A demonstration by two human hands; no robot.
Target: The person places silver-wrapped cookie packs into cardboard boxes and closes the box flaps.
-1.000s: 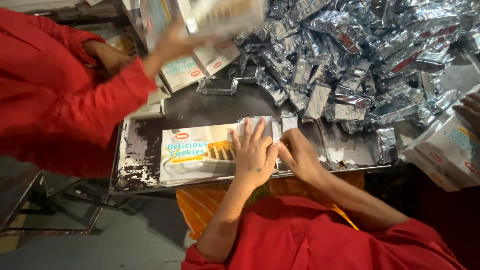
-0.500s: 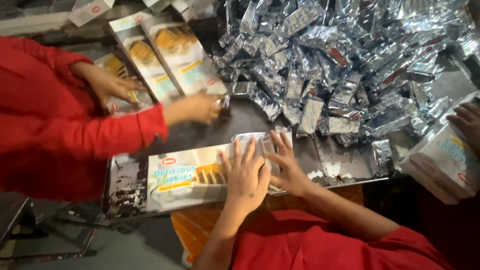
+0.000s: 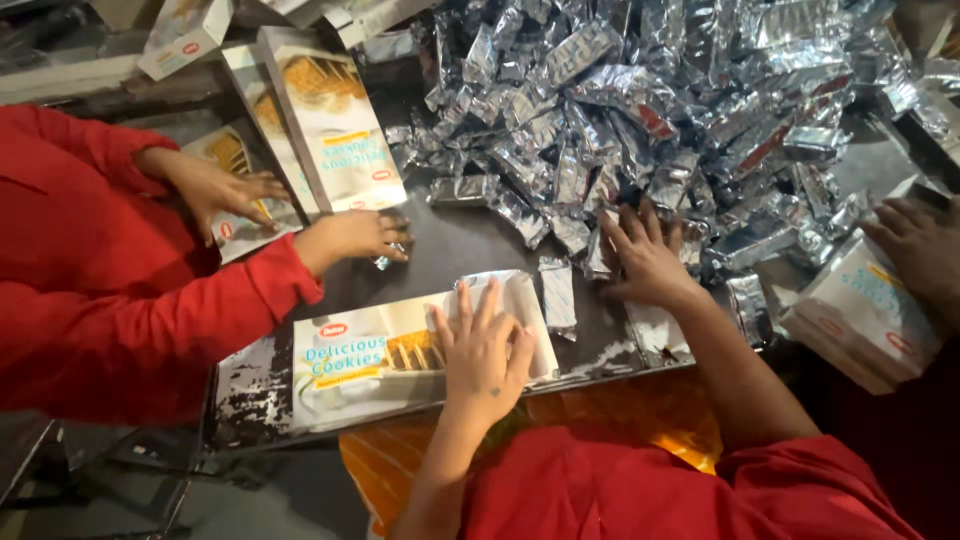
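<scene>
My left hand lies flat, fingers spread, on a long white cookie box that rests on its side at the near edge of the dark table. My right hand reaches forward with fingers apart onto the near edge of a big heap of silver foil packets. One loose foil packet lies between my hands, beside the box's open end. Neither hand grips anything.
A co-worker in a red sleeve on the left has one hand on a foil packet and the other on a box. Several cookie boxes lie at the back left. Another person's hand holds a box at the right.
My right hand left the box and moved right and forward to the foil heap. My left hand stayed on the box. The co-worker's hand drew back toward the left.
</scene>
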